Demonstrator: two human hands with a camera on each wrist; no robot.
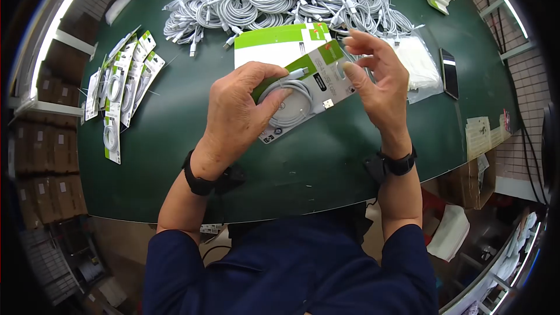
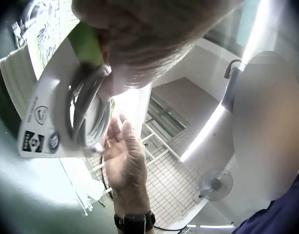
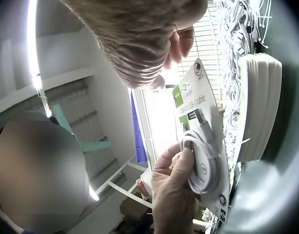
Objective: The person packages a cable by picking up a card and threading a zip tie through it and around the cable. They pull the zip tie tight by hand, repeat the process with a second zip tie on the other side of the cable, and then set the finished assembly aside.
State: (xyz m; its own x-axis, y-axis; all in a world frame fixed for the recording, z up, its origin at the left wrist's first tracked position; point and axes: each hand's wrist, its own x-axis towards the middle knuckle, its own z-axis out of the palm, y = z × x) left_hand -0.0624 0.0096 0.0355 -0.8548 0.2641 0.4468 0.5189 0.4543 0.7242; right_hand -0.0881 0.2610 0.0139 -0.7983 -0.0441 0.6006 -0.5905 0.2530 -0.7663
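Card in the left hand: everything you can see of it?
Flat, thin, stiff-looking card, white-grey with a green band, printed "USB-A to USB-C Cable" plus small symbols. A pale coiled cable lies on its front, one plug showing. It's tilted above the green table, pinched by the left hand, thumb over the coil. Whether the right hand touches it isn't clear.

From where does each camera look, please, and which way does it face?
Head: worn on the head, facing forward and down at the green table; left hand, right hand, arms and dark clothes show.
Left wrist: worn there, facing the card and coiled cable, and the right hand beyond; both hands and blurred face show.
Right wrist: worn there, facing the card in the left hand; both hands and blurred face show.
Wrist views share card and cable.
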